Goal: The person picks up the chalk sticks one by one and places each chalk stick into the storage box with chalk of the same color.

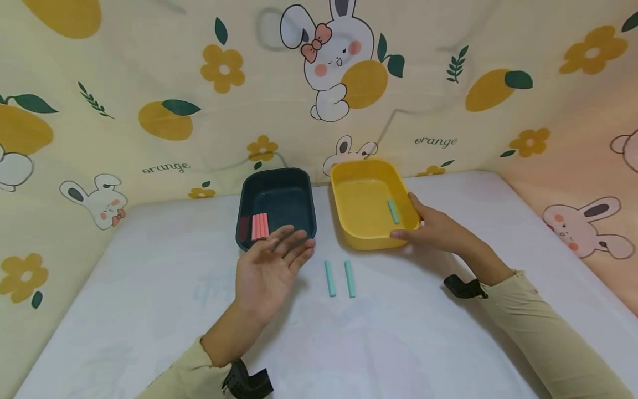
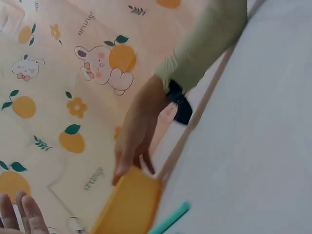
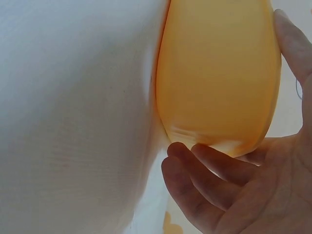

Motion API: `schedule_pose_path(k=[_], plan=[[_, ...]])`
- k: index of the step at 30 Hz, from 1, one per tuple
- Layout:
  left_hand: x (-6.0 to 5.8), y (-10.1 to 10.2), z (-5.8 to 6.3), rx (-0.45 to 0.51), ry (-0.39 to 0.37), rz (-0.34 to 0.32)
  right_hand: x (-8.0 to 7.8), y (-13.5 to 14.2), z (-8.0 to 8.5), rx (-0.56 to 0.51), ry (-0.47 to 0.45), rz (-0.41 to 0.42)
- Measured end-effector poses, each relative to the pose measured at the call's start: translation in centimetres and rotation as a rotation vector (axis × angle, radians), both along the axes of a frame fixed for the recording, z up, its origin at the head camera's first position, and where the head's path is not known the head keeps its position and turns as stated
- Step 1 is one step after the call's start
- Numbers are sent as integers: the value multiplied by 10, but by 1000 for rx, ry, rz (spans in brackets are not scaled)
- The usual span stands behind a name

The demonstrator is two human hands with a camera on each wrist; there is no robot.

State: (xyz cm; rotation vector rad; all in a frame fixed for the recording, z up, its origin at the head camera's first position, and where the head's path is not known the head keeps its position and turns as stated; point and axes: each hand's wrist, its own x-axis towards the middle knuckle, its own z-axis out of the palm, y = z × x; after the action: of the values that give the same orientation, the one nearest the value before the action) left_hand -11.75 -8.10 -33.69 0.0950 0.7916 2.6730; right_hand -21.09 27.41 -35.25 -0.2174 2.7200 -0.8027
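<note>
- Nearest, a black wrist camera [image 1: 251,383] sits at the left sleeve [image 1: 184,370], presumably to watch that hand's work.
- Left grip [image 1: 269,274], a bare hand turned palm up, holds nothing, its fingers relaxed by the near edge of the dark tray [image 1: 289,202].
- Right grip [image 1: 438,228], also bare, grasps the near right corner of the yellow tray [image 1: 369,243], thumb at the near rim, probably steadying it.
- Pink sticks [image 1: 260,226] lie side by side in the dark tray, apparently grouped by colour.
- One green stick [image 1: 393,211] lies in the yellow tray; two loose sticks [image 1: 330,279], also green, lie apart on the tabletop [image 1: 149,305], seemingly within easy reach.
</note>
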Motion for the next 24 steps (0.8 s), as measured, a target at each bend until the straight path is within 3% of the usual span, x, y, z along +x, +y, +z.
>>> schedule_pose_path(k=[3, 5, 8, 11, 15, 20, 24], plan=[[1, 8, -11, 14, -25, -38, 0, 1, -1, -4, 1, 2], [-1, 10, -20, -69, 51, -82, 0, 1, -1, -1, 0, -2], [-8, 8, -35, -320, 271, -135, -1, 0, -2, 4, 1, -5], [-15, 4, -47, -582, 479, -135, -2, -1, -2, 5, -1, -4], [-21, 1, -55, -823, 621, -123, -2, -2, -2, 7, -4, -9], [-24, 3, -55, -1112, 725, -89, 0, 0, -1, -2, -9, -15], [-25, 8, -54, -1309, 716, -82, 2, 1, 0, -9, -5, -12]])
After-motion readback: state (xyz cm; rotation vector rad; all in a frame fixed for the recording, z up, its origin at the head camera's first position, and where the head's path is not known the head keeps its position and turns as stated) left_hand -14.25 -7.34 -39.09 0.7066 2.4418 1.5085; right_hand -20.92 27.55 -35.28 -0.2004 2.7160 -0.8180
